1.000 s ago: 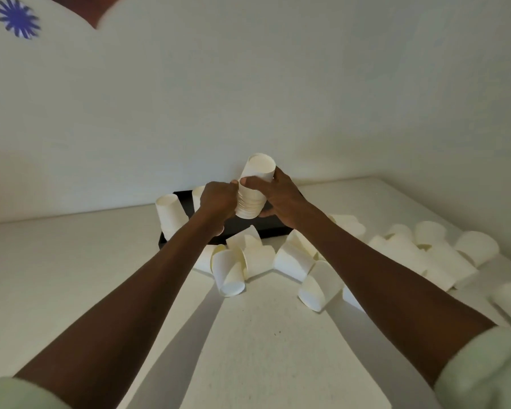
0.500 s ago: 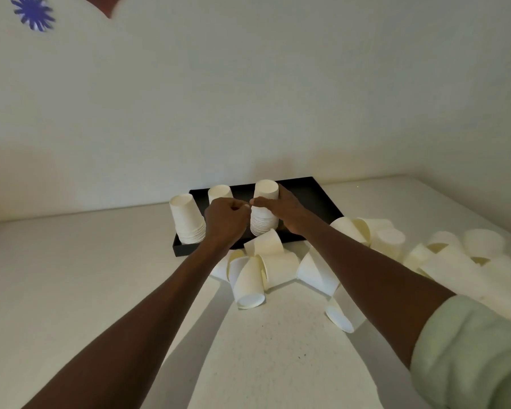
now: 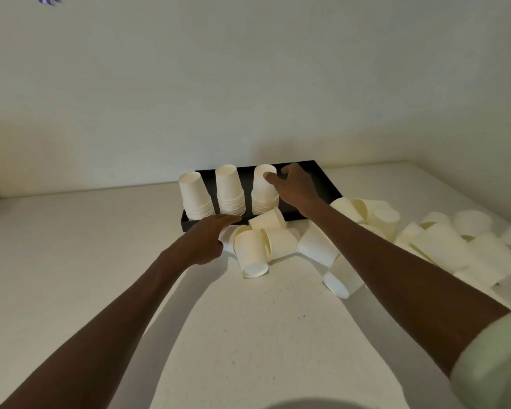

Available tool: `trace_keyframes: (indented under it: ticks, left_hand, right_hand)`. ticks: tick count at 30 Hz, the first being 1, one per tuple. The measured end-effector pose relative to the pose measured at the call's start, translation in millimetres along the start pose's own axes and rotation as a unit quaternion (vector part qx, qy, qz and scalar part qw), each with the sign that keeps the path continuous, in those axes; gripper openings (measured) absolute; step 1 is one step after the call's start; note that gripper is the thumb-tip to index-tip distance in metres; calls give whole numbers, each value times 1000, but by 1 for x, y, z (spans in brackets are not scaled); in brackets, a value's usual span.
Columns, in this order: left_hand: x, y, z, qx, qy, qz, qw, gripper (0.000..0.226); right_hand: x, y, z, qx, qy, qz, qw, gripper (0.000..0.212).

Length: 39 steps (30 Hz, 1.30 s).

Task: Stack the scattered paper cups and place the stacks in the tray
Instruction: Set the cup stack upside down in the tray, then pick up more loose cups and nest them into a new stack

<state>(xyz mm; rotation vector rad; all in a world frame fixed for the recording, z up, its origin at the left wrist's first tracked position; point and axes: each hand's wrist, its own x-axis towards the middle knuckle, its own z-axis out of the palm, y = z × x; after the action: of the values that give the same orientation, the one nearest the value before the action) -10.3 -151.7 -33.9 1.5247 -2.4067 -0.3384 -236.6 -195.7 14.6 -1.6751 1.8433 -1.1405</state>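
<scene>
Since half a second ago the left hand (image 3: 204, 240) has dropped away from the third stack (image 3: 264, 191) and now hovers low over the loose cups (image 3: 257, 246) at the near edge of the tray (image 3: 322, 184), fingers (image 3: 227, 219) extended and close together, holding nothing. The right hand (image 3: 295, 184) remains against the stack's upper right side, thumb touching the top cup, the other fingers loosely spread behind it; a firm grip is not evident.

Three inverted stacks stand in a row along the left part of the black tray, the third upright and apparently set down. Many single cups lie on their sides across the desk (image 3: 248, 335), more heaped to the right (image 3: 455, 243).

Assessment: the cups are thin white paper, very light, easily dented (a rolled rim gives some stiffness). They should roll if nudged. Best taken lightly round the wall near the rim; a nested stack is stiffer and can be gripped at mid-height.
</scene>
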Motion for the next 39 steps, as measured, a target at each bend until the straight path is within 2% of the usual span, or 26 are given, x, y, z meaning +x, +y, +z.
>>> trace_keyframes:
  ticks: [2, 5, 8, 9, 11, 14, 17, 20, 26, 29, 32, 35, 37, 39]
  left_hand:
    - [-4, -3, 4, 23, -9, 34, 999, 75]
    - [-9, -3, 9, 38, 34, 94, 994, 64]
    - [-18, -5, 8, 63, 56, 62, 995, 64]
    - [-22, -8, 8, 77, 63, 46, 994, 65]
    - [-32, -15, 8, 78, 69, 7, 995, 68]
    - [-54, -27, 9, 30, 72, -70, 994, 70]
    - [-79, -32, 15, -18, 121, -113, 986, 70]
    - [-100, -30, 22, -71, 192, -118, 972, 77]
    - [-123, -18, 34, -186, 280, -94, 937, 83]
    - [-128, -15, 35, -226, 297, -85, 924, 79]
    - [-129, -10, 34, -256, 314, -79, 911, 75]
    - [-126, 5, 34, -284, 320, -74, 901, 74]
    - [-124, 20, 36, -303, 314, -55, 898, 70]
    - [-123, 36, 38, -341, 302, -48, 889, 69]
  right_hand:
    - [-25, -7, -4, -53, 26, -83, 995, 37]
    - [-68, -19, 4, -109, -24, -184, 977, 41]
    - [-101, -21, 28, -280, -96, -272, 916, 45]
    - [-109, -19, 35, -329, -112, -276, 896, 49]
    - [-124, -14, 48, -363, -141, -263, 883, 56]
    - [-146, -12, 63, -345, -139, -233, 898, 64]
    - [-160, -19, 75, -303, -118, -195, 925, 67]
    - [-160, -24, 82, -315, -90, -161, 931, 72]
    - [-160, -26, 96, -352, -122, -125, 919, 70]
    - [-162, -33, 99, -291, -72, -108, 948, 75]
    - [-163, -46, 80, -139, 20, -93, 986, 76]
    - [-163, -63, 52, 35, 89, -118, 988, 81]
    - [-165, -71, 41, 93, 83, -119, 985, 80]
    - [-170, -72, 42, 88, 53, -106, 989, 77]
